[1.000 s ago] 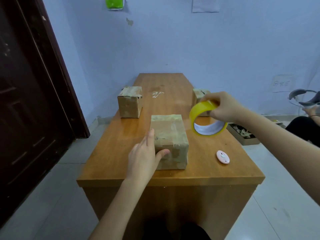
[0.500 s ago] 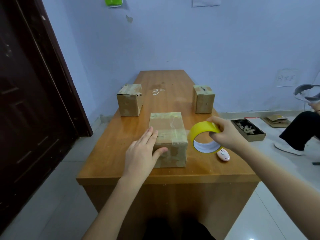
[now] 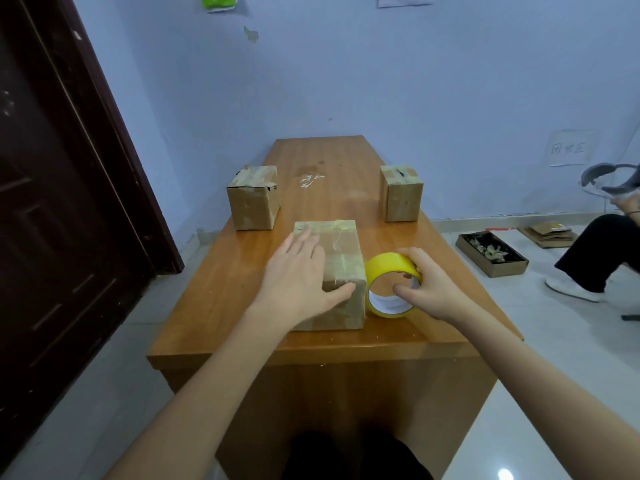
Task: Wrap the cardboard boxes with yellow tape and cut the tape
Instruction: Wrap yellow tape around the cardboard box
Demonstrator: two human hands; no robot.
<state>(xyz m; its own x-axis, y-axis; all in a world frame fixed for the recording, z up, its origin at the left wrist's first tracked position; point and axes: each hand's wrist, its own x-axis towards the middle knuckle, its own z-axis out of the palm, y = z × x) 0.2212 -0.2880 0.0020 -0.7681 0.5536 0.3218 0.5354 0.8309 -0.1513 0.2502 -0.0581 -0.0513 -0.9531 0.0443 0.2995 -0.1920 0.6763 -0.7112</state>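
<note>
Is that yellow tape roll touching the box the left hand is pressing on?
Touching: the head view shows the tape roll butted against the near box's right side, no gap.

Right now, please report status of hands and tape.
Left hand flat on near box. Right hand grips yellow tape roll beside it. Nothing blocks.

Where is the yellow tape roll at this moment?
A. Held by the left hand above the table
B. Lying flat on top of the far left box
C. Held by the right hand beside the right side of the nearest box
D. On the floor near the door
C: the right hand grips the yellow tape roll right next to the nearest box, while the left hand rests on that box.
</note>
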